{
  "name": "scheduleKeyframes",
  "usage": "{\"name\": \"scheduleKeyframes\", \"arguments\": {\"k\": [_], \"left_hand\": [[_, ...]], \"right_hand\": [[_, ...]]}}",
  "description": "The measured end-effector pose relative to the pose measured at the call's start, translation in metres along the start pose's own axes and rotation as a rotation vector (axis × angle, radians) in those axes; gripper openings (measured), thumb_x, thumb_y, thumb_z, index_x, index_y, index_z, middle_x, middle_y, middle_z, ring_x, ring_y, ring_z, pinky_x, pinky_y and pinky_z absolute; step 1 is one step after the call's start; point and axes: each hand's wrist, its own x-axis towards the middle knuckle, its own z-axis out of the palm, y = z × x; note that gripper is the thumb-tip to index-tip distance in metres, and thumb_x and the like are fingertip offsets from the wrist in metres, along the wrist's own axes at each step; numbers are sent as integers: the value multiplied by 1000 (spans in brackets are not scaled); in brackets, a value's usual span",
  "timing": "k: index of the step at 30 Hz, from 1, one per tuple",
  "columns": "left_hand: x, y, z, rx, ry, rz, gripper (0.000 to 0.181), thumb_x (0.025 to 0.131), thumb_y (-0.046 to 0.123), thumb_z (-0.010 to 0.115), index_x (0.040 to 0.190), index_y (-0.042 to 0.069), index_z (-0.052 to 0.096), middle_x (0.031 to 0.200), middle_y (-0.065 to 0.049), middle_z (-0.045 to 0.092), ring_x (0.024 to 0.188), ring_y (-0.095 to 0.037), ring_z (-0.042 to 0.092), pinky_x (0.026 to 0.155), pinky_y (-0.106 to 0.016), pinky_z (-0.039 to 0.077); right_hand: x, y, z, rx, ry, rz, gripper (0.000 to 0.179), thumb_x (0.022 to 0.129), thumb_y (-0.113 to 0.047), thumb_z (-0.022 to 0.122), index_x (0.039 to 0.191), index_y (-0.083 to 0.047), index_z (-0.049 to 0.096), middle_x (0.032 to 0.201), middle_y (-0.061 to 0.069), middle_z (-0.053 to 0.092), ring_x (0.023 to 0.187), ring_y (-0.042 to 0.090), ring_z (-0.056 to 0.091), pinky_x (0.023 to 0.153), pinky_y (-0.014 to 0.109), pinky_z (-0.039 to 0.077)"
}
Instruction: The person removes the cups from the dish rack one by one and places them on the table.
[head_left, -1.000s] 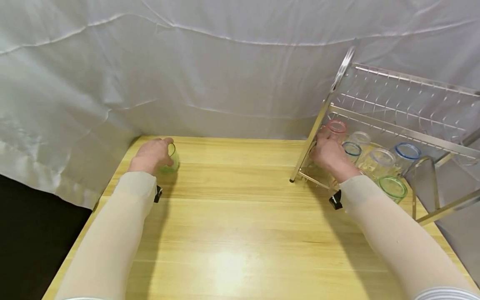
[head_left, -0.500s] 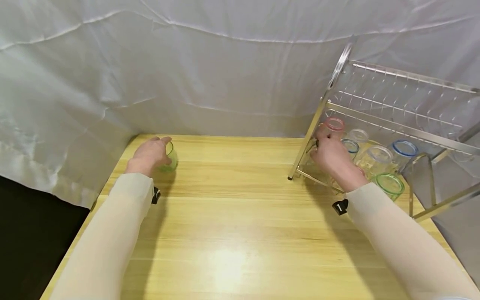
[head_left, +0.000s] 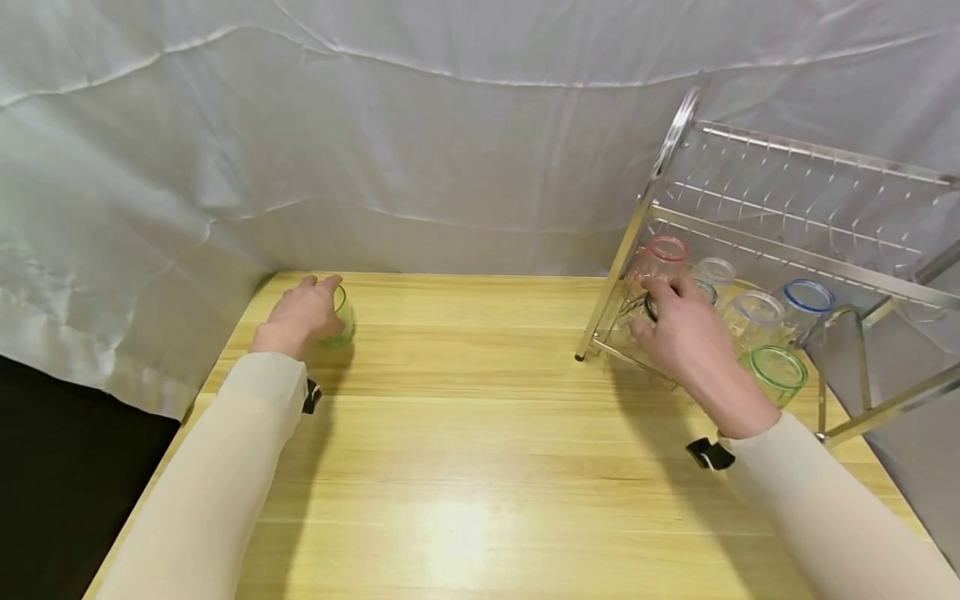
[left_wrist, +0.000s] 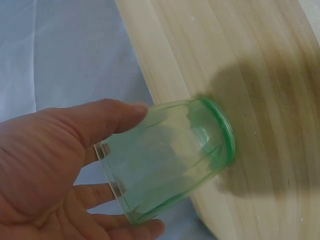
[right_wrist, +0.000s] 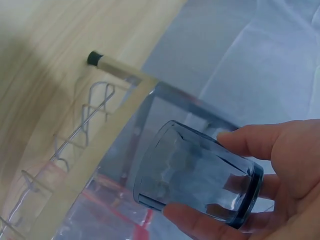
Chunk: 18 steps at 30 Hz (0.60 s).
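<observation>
My left hand (head_left: 300,315) holds a green glass (left_wrist: 165,160) near the table's far left corner. The thumb and fingers reach around its rim, and its thick green base is down at the table. At the rack my right hand (head_left: 692,337) grips a smoky blue-grey glass (right_wrist: 192,170), thumb on one side and fingers on the other. This glass is turned base up; in the head view the hand covers part of it. Just behind it is an upturned glass with a pink base (head_left: 667,248), inside the metal rack (head_left: 637,242).
Several more upturned glasses stand on the rack's lower level, including a blue-based one (head_left: 808,296) and a green-based one (head_left: 780,367). The rack's upper wire shelf (head_left: 802,196) hangs over the back ones. A grey cloth (head_left: 450,150) lines the back of the wooden table (head_left: 465,450).
My right hand has drawn back toward me and a little right, uncovering the pink-based glass, and the dark base of the held glass shows more. The left hand stays at the green glass.
</observation>
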Motion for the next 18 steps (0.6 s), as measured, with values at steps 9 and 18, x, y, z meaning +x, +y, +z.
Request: {"name": "scheduleKeyframes", "arguments": {"k": [9,18], "left_hand": [[-3,0,4,-31,25,-12,88,99,26,68,169,8,19,167,-41,9,148,-70,14,119,-80,22],[-22,36,5,-6,217,41,83,98,35,72,165,9,29,166,-38,20,156,-60,6,122,-80,10]], "right_hand": [[-25,-16,-4,-5,17,-52,55,100,-28,66,150,-8,53,138,33,54,107,58,63,77,74,53],[-40,-32,2,8,-12,-87,57,99,-33,69,149,-8,54,138,29,58,118,55,62,89,74,50]]}}
